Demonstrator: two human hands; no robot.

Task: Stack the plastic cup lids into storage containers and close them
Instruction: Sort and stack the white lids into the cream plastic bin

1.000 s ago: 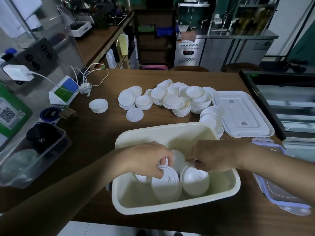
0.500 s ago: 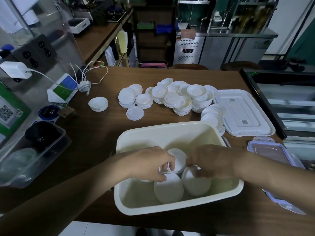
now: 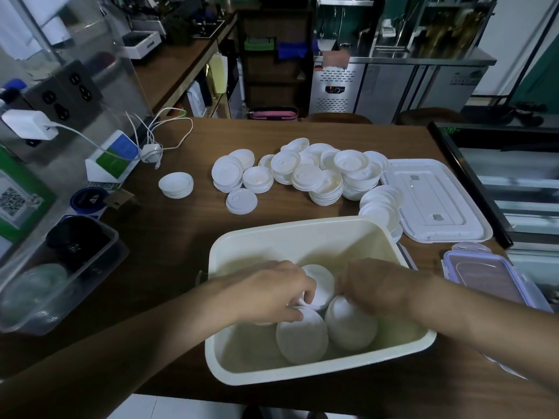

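A cream storage container (image 3: 302, 234) stands near the table's front edge. Inside it lie stacks of white cup lids (image 3: 302, 340). Both hands are down in the container. My left hand (image 3: 272, 291) curls its fingers round a lid stack at the middle. My right hand (image 3: 372, 285) grips the top of another lid stack (image 3: 351, 325) beside it. Many more white lids (image 3: 317, 176) are piled on the table behind the container. The container's white cover (image 3: 432, 201) lies flat at the right.
A small lid stack (image 3: 176, 184) sits apart at the left. A clear box with dark items (image 3: 60, 267) stands at the left edge. A purple-rimmed container (image 3: 484, 276) sits at the right. Charger cables (image 3: 157, 137) lie at the back left.
The view has shifted slightly. Both hands stay in the container and have drawn a little further back over the lid stacks.
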